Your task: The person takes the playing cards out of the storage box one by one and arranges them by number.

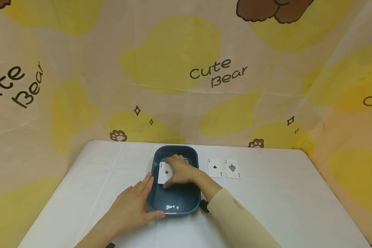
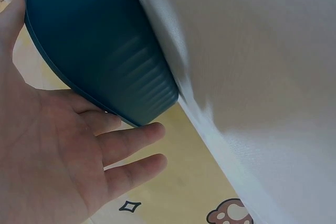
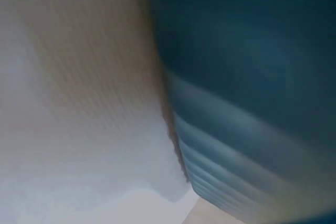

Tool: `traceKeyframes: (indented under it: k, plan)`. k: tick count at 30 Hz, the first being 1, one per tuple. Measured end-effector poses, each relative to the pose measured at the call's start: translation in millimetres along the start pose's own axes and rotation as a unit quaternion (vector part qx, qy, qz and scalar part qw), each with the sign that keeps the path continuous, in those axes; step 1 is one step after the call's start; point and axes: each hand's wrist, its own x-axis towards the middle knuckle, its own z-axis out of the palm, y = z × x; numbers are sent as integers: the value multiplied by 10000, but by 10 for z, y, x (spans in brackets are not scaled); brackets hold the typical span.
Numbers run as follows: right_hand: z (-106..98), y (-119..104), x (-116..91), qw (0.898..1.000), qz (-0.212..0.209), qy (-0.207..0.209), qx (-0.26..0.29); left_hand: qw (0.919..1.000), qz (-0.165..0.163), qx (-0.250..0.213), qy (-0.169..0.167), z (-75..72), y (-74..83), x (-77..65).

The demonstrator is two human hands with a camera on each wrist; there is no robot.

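ace of clubs (image 1: 215, 167), ace of spades (image 1: 232, 168) lie out near tabletop's (image 1: 282, 193) far edge; ace of hearts (image 1: 163, 173) still in tray (image 1: 173, 198), seemingly pinched by right hand (image 1: 182, 171); left hand (image 1: 134, 205) spread against tray.

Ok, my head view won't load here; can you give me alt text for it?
A person's right hand grips an ace of hearts inside a dark blue tub, while the left hand touches the tub's left side. To the tub's right, an ace of clubs and an ace of spades lie face up on a white table.
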Motion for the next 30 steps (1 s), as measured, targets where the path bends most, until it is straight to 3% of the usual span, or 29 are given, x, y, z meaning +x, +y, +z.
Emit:
traceKeyframes:
  k: [30]
  plan:
    - [-488,77,-450,9948,-502,451,763,10000,-26,31,34,34,-14,14]
